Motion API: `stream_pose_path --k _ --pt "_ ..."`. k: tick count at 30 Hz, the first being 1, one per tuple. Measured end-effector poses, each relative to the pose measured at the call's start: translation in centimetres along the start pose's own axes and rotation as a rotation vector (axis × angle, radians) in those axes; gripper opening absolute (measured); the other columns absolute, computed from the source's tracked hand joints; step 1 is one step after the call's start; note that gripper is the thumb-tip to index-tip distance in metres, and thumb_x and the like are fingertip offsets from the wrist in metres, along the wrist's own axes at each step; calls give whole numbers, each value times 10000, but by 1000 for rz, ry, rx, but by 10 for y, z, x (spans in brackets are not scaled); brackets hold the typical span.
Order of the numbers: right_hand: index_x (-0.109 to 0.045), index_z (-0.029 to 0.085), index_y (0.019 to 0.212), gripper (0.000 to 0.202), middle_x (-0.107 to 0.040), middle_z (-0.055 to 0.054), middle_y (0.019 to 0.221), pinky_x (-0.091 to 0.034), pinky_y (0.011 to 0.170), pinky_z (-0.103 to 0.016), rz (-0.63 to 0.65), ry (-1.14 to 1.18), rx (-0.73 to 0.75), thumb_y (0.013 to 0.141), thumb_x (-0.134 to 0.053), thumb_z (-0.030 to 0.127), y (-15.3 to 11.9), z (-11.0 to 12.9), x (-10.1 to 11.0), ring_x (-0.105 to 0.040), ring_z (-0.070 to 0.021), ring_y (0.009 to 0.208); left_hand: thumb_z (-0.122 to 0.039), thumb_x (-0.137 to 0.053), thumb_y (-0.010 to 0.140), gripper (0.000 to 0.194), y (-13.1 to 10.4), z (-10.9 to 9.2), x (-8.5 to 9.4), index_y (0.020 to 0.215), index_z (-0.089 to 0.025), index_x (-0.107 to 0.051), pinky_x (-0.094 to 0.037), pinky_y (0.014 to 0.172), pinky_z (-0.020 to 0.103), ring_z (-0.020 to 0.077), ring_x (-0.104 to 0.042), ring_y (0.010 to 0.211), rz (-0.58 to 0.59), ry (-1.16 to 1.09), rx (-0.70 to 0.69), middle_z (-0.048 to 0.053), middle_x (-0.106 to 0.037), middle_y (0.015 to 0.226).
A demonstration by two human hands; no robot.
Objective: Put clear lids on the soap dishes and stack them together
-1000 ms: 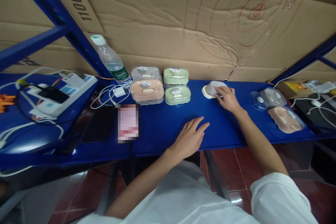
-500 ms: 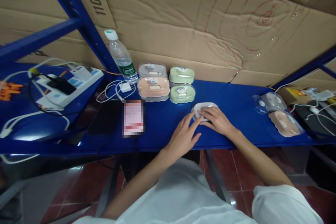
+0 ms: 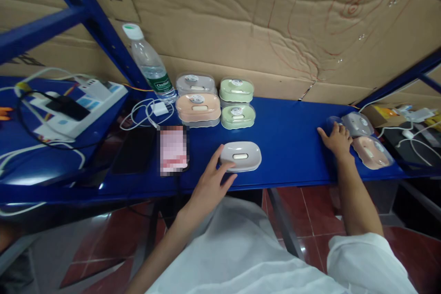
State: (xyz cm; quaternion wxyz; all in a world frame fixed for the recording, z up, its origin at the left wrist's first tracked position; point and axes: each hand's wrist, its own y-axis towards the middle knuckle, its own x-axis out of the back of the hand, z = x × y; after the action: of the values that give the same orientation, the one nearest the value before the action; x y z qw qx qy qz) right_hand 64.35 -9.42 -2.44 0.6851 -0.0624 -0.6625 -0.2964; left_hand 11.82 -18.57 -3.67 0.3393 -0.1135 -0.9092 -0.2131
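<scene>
Soap box (image 3: 240,156) lies at the left of the two hands (image 3: 210,181).

Two hands (image 3: 211,179), two green boxes (image 3: 237,116), two peach boxes (image 3: 198,109), one bottle (image 3: 151,71)

Surface: blue tabletop (image 3: 285,124). Clock centred on oval grey box (image 3: 240,156), lying flat near front edge.
12 o'clock: two green boxes (image 3: 237,116), one behind other.
11 o'clock: peach box (image 3: 198,108) atop grey one; another grey box (image 3: 195,84) behind.
Between 10 and 11: water bottle (image 3: 155,73), tilted in view.
10: white charger (image 3: 159,109), coiled cable.
9: phone (image 3: 172,150), screen pixelated.
Between 2 and 3: clear cover (image 3: 332,122), grey lidded box (image 3: 358,124).
3: peach lidded box (image 3: 371,152).
</scene>
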Motion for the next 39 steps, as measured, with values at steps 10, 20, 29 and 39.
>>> stream_pose_path --k 10,20,29,39 --pt "-638 297 1525 495 -663 -134 1510 -462 1216 -621 20 482 650 1085 -524 494 -102 84 24 -591 -362 1433 -232 -804 950 625 5 12 15 1511 -312 -541 -440 1301 494 280 -519 1557 -21 -96 126 98 -511 1682" --pt "-341 494 1709 737 -703 -45 1467 -560 1152 -596 30 722 978 1062 -650 323 -206 185 43 -643 -343 1394 -299 -854 932 927 13 8 -2 1688 -362 -321 -432 1288 489 304 -504 1545 -14 -153 77 115 -498 1659" --pt "-225 530 1731 878 -617 -68 1566 -527 1196 -639 96 585 1085 1036 -693 269 -207 184 41 -567 -367 1484 -328 -829 950 790 11 13 -1 1625 -341 -419 -446 1278 506 308 -535 1503 -49 -149 64 113 -531 1598" --pt "-334 511 1704 791 -433 -40 1726 -463 1270 -682 6 665 1085 1044 -668 232 -168 187 43 -366 -370 1639 -319 -682 1047 747 15 9 28 1695 -347 -310 -461 1270 478 296 -456 1587 -88 -69 -31 131 -366 1749"
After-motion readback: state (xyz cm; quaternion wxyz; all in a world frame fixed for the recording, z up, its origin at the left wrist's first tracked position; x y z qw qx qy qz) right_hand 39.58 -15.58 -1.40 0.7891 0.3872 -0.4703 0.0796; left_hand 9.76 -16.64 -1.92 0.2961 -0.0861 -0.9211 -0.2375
